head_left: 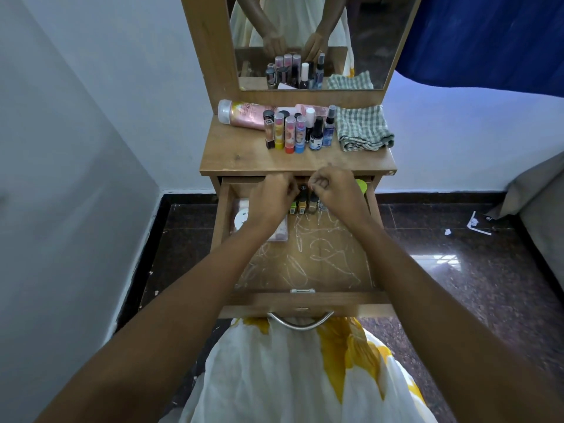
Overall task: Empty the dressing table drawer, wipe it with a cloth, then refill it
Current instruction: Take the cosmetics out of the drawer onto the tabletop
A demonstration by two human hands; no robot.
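Observation:
The wooden drawer (305, 300) is pulled out toward me, its scratched floor mostly bare. At its back stands a row of small nail polish bottles (305, 204). My left hand (273, 199) and my right hand (332, 187) both reach to that row, fingers curled around the bottle caps. Under my left wrist lie a round white jar (241, 219) and a pink flat pack (279, 233). A green object (361, 186) peeks out at the back right. On the table top (238, 154) stand several cosmetic tubes and bottles (297, 131), a pink lotion tube (244, 114) and a folded checked cloth (363, 128).
A mirror (305, 41) rises behind the table top and reflects my hands and the bottles. Pale walls close in on the left. A blue curtain (488, 35) hangs at the right, and a grey bed edge (537, 203) borders the dark tiled floor.

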